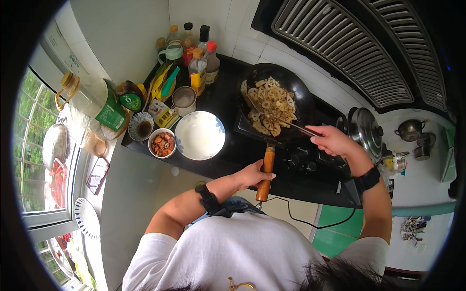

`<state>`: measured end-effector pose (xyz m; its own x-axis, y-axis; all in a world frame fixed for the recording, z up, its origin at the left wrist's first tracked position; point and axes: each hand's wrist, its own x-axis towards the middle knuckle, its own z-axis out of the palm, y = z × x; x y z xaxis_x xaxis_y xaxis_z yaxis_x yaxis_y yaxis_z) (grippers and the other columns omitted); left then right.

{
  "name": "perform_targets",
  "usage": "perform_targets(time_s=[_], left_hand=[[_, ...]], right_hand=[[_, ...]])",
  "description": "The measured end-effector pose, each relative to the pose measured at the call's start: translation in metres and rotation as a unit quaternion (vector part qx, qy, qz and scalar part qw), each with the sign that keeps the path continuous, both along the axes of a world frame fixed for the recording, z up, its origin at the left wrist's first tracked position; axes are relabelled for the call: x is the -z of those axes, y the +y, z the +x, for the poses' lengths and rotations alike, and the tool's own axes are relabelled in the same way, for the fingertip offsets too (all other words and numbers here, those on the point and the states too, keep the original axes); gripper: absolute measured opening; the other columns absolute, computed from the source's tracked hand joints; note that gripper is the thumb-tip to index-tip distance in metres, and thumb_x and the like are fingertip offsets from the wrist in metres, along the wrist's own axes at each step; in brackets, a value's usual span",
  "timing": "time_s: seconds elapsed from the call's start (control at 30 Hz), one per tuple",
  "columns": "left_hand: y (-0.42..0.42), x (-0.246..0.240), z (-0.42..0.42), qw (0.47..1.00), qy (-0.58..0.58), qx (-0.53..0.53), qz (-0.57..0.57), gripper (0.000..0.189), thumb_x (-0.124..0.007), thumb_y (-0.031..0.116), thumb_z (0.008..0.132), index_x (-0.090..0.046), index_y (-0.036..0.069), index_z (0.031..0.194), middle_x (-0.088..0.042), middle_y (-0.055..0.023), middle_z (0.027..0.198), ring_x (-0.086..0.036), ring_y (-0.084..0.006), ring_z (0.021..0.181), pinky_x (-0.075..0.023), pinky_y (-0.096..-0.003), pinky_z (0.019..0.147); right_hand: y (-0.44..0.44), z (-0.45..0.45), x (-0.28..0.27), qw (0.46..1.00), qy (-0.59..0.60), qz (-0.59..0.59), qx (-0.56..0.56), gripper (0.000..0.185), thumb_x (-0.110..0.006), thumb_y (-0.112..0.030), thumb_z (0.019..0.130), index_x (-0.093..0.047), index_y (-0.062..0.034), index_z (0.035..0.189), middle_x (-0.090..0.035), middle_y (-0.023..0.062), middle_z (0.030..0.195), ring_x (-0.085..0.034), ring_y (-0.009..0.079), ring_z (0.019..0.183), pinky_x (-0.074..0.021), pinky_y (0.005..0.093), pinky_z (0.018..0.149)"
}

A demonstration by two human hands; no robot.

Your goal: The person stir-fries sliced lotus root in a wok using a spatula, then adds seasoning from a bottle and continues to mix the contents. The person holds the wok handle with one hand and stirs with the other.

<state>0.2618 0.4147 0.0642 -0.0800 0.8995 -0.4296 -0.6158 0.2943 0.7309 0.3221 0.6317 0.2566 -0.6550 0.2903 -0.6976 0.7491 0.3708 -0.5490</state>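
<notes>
My left hand [257, 175] grips the wooden handle [268, 165] of a black wok [304, 96] on the stove. In my right hand [333, 141] is a spatula [282, 122] with a thin metal shaft; its head reaches into the food. Sliced lotus root [271, 96], browned and mixed with small bits, lies in the wok. A white bowl with blue petal marks [200, 135] stands left of the wok, with nothing in it. Beside it are a small bowl of chopped reddish pieces [162, 144] and a patterned bowl with dark liquid [141, 126].
Several sauce bottles [197, 69] crowd the back left corner near a mug [184, 98] and seasoning packets [164, 112]. A large oil jug [109, 109] stands on the left. To the right sits a lidded metal pot [365, 134]. A range hood [346, 47] overhangs the stove.
</notes>
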Motion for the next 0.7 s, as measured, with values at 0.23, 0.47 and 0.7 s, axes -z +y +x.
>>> perform_targets(time_s=[0.23, 0.47, 0.7], left_hand=[[0.001, -0.001, 0.000, 1.000, 0.001, 0.006, 0.003, 0.054, -0.065, 0.015, 0.083, -0.032, 0.002, 0.124, -0.055, -0.0128, 0.097, -0.062, -0.0243, 0.084, -0.0539, -0.0367, 0.071], [0.001, -0.002, -0.003, 1.000, -0.011, 0.015, -0.007, 0.049, -0.063, 0.012, 0.085, -0.033, 0.004, 0.122, -0.052, -0.0104, 0.101, -0.063, -0.0269, 0.086, -0.0532, -0.0387, 0.076], [0.001, -0.001, -0.002, 0.999, -0.019, 0.019, -0.017, 0.049, -0.063, 0.013, 0.085, -0.033, 0.005, 0.123, -0.053, -0.0105, 0.099, -0.063, -0.0273, 0.085, -0.0532, -0.0385, 0.076]], right_hand=[[-0.002, 0.001, -0.004, 0.998, 0.041, -0.024, 0.031, 0.046, -0.050, -0.012, 0.089, -0.043, -0.0158, 0.134, -0.039, -0.0046, 0.061, -0.031, 0.0028, 0.044, -0.0243, 0.0180, 0.037], [-0.001, 0.001, -0.006, 0.999, 0.005, -0.039, -0.005, 0.047, -0.051, -0.011, 0.088, -0.042, -0.0139, 0.135, -0.040, -0.0040, 0.061, -0.031, 0.0031, 0.045, -0.0246, 0.0179, 0.038], [0.008, 0.014, -0.027, 0.998, -0.012, -0.064, -0.020, 0.046, -0.053, -0.010, 0.087, -0.045, -0.0129, 0.133, -0.044, -0.0029, 0.066, -0.033, 0.0027, 0.048, -0.0274, 0.0173, 0.041]])
